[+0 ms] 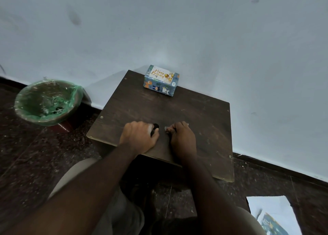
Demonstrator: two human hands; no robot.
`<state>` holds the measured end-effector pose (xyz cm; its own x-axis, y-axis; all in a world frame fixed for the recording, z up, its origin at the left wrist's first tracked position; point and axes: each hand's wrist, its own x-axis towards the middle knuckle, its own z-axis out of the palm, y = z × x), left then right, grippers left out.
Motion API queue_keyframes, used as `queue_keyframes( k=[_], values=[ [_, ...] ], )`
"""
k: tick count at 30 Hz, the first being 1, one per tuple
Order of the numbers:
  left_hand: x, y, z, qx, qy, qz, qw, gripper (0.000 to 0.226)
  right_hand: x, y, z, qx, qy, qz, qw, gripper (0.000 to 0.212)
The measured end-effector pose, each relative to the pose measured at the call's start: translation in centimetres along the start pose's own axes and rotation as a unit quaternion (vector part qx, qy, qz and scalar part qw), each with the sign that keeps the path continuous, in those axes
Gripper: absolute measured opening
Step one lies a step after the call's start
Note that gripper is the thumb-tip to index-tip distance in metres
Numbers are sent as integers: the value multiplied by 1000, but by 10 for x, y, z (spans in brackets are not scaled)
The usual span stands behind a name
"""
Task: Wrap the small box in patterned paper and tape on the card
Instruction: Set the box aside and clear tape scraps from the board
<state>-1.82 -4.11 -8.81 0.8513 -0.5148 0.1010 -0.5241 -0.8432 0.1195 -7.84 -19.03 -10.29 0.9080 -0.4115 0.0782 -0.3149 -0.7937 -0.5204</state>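
The small box stands at the far edge of the dark wooden table, against the wall. It is covered in blue patterned paper, and a white "Happy Birthday" card lies on its top. Near the table's front, my left hand grips a dark object with a round black end, apparently a tape dispenser. My right hand is curled beside it and pinches a small clear piece of tape between thumb and fingers. Both hands are well short of the box.
A round bin lined with a green bag stands on the floor to the left of the table. A sheet of wrapping paper, white side up with a patterned corner showing, lies on the floor at lower right. The wall runs directly behind the table.
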Motion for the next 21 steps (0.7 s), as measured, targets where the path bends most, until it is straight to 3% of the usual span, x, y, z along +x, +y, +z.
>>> queue_keyframes(
  k=[7, 11, 16, 21],
  values=[
    [0, 0, 0, -5, 1, -1, 1000, 42, -2, 5, -12, 49, -13, -10, 999, 22],
    [0, 1, 2, -10, 6, -3, 1000, 42, -27, 12, -9, 100, 30, -40, 994, 33],
    [1, -1, 2, -19, 9, -9, 1000, 41, -54, -4, 2, -150, -31, -62, 986, 74],
    [1, -1, 1, -10, 11, -10, 1000, 41, -52, -7, 3, -179, -70, -46, 980, 89]
  ],
)
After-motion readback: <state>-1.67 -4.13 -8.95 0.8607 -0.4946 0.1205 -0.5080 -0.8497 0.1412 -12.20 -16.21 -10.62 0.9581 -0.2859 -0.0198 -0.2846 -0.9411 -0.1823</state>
